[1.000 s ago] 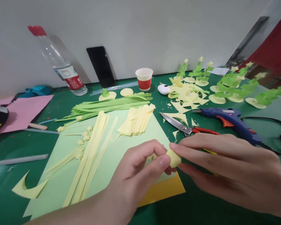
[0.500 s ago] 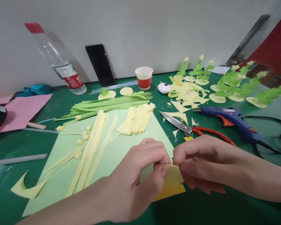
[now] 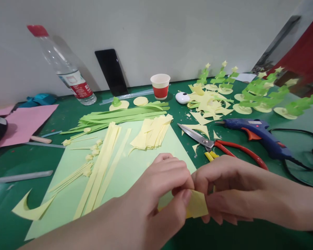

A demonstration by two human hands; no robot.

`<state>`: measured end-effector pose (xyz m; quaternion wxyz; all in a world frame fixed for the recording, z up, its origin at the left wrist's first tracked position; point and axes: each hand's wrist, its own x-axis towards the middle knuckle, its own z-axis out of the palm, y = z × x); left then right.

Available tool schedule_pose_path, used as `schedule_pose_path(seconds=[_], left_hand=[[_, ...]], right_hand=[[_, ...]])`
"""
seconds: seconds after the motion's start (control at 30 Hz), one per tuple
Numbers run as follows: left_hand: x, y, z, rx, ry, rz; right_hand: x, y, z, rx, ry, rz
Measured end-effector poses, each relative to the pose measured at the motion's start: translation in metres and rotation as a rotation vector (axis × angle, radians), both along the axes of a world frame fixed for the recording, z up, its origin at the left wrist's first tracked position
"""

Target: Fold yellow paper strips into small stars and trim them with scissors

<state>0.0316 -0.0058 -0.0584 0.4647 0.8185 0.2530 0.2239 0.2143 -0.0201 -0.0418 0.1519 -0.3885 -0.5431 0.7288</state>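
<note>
A small piece of pale yellow paper (image 3: 197, 204) is held low in front of me. My left hand (image 3: 169, 194) pinches it between thumb and curled fingers. At its right edge, my right hand (image 3: 229, 189) is closed with bent fingertips against the paper; part of the grip is hidden. Beneath my hands lies a light green sheet (image 3: 143, 170). On that sheet are long yellow paper strips (image 3: 101, 166) and a fanned stack of short yellow paper pieces (image 3: 153, 132). Just beyond my right hand rest scissors (image 3: 206, 140) with red handles, blades pointing away to the left.
A blue glue gun (image 3: 258, 133) with a black cord lies at right. Behind it stand several green paper spirals topped with stars (image 3: 266, 88). Yellow scraps (image 3: 208, 104), a paper cup (image 3: 160, 86), a phone (image 3: 111, 72) and a bottle (image 3: 73, 76) line the back. Green strips (image 3: 122, 116) lie mid-table.
Both hands have shifted slightly right and down with the yellow paper. The paper's face shows more, and the orange-yellow piece below is now mostly covered.
</note>
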Motion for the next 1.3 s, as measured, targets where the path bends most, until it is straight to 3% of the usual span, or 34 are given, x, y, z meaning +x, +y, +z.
schedule_pose_path(seconds=[0.37,0.57,0.73,0.87,1.07,1.3], left_hand=[[0.0,-0.004,-0.003,0.083,0.001,-0.005],[0.005,-0.008,-0.008,0.118,-0.041,0.039],[0.004,-0.007,-0.014,0.076,-0.08,0.216],[0.002,-0.002,-0.012,0.215,-0.127,0.232],[0.003,0.002,-0.005,0.408,-0.139,0.252],[-0.003,-0.003,-0.017,0.562,-0.104,0.272]], right_hand=[[0.0,0.001,-0.006,0.06,0.017,0.004],[-0.001,0.0,-0.014,0.013,0.013,0.005],[-0.001,0.001,-0.015,0.093,0.041,-0.196],[0.001,0.0,-0.015,0.181,0.026,-0.299],[0.002,-0.001,-0.014,0.207,0.035,-0.301],[0.0,-0.003,-0.014,0.099,0.045,-0.298]])
